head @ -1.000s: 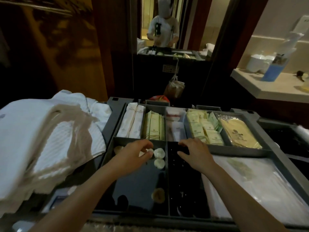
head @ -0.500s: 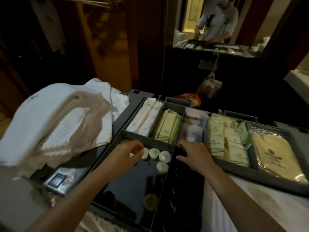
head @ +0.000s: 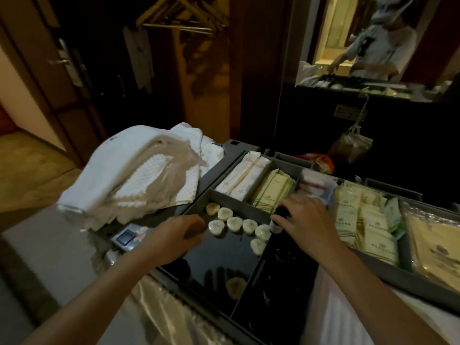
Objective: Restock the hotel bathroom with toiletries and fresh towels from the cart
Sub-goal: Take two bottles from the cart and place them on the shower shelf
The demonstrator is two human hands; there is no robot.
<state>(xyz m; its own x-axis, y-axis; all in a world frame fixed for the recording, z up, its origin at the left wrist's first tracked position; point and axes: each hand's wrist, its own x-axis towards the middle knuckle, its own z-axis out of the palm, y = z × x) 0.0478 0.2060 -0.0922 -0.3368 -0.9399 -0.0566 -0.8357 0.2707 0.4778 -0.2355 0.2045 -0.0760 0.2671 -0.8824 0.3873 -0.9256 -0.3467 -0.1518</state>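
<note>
Right hand (head: 306,220) grips dark bottle (head: 278,219). Left hand (head: 179,235) curled by soaps (head: 235,224), can't tell if holding. Risk: bottle clips divider (head: 251,277), slips.

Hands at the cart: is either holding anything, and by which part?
Right hand grips a dark bottle by its top; left hand, cannot tell.

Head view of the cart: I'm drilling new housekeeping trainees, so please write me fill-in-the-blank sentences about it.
The right hand grips a small dark ____.
The left hand is beside a row of round ____.
The white towels lie ____ of the tray.
Missing: bottle; soaps; left.
</note>
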